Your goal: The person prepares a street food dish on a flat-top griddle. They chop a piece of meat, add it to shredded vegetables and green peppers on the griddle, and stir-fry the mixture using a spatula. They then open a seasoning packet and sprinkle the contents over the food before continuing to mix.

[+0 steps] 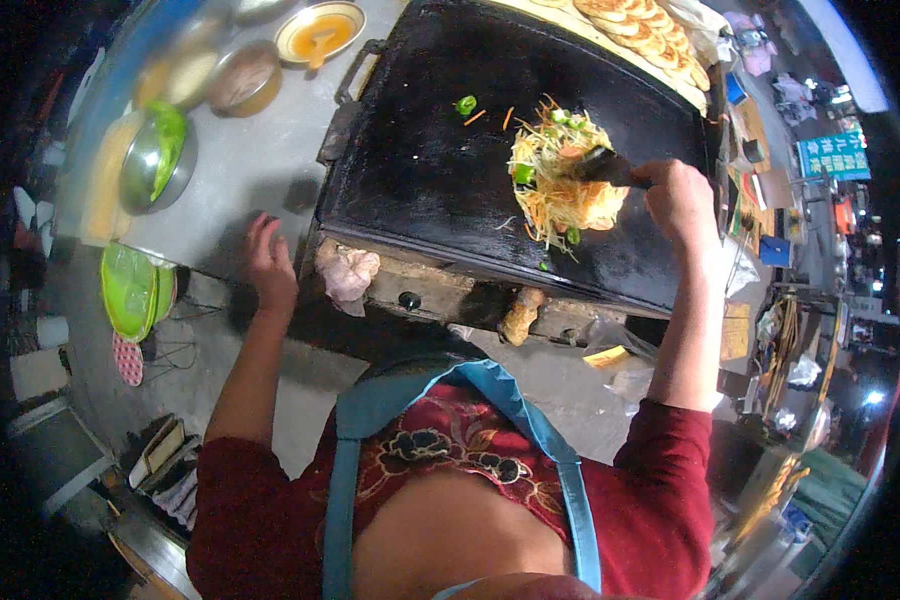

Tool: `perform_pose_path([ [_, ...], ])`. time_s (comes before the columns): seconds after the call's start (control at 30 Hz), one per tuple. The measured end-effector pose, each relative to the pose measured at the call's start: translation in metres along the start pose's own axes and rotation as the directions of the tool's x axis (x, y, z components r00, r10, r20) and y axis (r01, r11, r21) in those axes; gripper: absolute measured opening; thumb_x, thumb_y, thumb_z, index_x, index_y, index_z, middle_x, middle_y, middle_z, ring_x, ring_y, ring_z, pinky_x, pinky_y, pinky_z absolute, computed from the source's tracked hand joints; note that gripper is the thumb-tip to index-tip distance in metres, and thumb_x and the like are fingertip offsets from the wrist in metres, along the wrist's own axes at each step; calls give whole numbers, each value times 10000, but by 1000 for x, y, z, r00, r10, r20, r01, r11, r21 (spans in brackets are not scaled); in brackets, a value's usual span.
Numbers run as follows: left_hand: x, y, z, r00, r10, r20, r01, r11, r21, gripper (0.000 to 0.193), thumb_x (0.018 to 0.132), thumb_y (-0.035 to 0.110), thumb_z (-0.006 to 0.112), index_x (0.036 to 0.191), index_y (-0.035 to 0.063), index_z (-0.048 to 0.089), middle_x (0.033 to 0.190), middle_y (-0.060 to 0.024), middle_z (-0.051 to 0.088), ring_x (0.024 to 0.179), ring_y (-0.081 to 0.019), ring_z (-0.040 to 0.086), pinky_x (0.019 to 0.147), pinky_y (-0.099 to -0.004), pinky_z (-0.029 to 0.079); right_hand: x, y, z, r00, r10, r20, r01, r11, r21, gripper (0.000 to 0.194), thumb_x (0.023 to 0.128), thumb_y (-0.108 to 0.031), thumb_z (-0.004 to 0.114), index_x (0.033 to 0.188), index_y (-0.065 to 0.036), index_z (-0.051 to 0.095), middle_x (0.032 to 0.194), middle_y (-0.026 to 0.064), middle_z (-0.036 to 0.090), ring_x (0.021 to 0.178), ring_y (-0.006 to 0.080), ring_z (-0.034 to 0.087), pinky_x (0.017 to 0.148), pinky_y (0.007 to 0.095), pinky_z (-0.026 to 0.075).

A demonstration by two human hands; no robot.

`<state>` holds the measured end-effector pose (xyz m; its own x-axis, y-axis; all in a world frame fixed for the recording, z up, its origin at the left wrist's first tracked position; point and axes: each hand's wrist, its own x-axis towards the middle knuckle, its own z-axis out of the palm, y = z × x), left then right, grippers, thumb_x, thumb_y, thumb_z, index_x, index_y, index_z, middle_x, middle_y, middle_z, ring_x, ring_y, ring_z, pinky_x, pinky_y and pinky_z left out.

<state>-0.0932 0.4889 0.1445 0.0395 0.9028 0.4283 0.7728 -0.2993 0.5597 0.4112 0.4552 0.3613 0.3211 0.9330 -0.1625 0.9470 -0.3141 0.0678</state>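
My right hand (676,196) grips the handle of a dark, motion-blurred tool that looks like a spatula (604,166). Its blade rests on a loose heap of shredded vegetables (559,154) with pale strands, carrot shreds and green pepper pieces. A golden, egg-like layer (596,208) shows along the heap's near right side. All of this lies on a black flat griddle (420,165). My left hand (271,259) holds nothing, its fingers loosely bent, by the front edge of the metal table (270,165) left of the griddle.
Browned flatbreads (645,34) are stacked beyond the griddle. On the table stand a bowl of orange sauce (289,37), a brown-filled bowl (247,79) and a steel bowl (139,169) with something green. A griddle side handle (356,71) sticks out. Cloth (345,274) hangs below.
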Motion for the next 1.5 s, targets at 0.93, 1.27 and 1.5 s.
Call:
perform_pose_path([
  [0.93, -3, -17, 12, 993, -112, 33, 115, 983, -145, 243, 853, 22, 472, 1073, 15, 576, 1278, -156, 482, 1202, -311, 438, 1016, -390, 340, 98, -9, 56, 997, 38, -69, -32, 996, 86, 340, 742, -90, 566, 1048, -177, 684, 913, 182, 662, 883, 327, 645, 805, 404, 514],
  [1.27, 0, -16, 10, 996, -76, 41, 82, 983, -165, 247, 864, 49, 466, 1078, -7, 575, 1292, -175, 470, 1225, -330, 419, 1033, -404, 318, 66, 20, 29, 997, 62, -50, -52, 981, 185, 328, 719, -90, 552, 1007, -146, 697, 938, 178, 659, 916, 328, 634, 823, 385, 496],
  [1.5, 5, -3, 4, 977, -202, 63, 209, 968, -139, 241, 853, 49, 461, 1053, -5, 584, 1282, -185, 482, 1233, -340, 413, 1019, -400, 341, 126, -24, 56, 992, 113, -53, -92, 949, 303, 259, 764, -164, 565, 990, -127, 686, 975, 187, 656, 937, 322, 635, 842, 394, 503],
])
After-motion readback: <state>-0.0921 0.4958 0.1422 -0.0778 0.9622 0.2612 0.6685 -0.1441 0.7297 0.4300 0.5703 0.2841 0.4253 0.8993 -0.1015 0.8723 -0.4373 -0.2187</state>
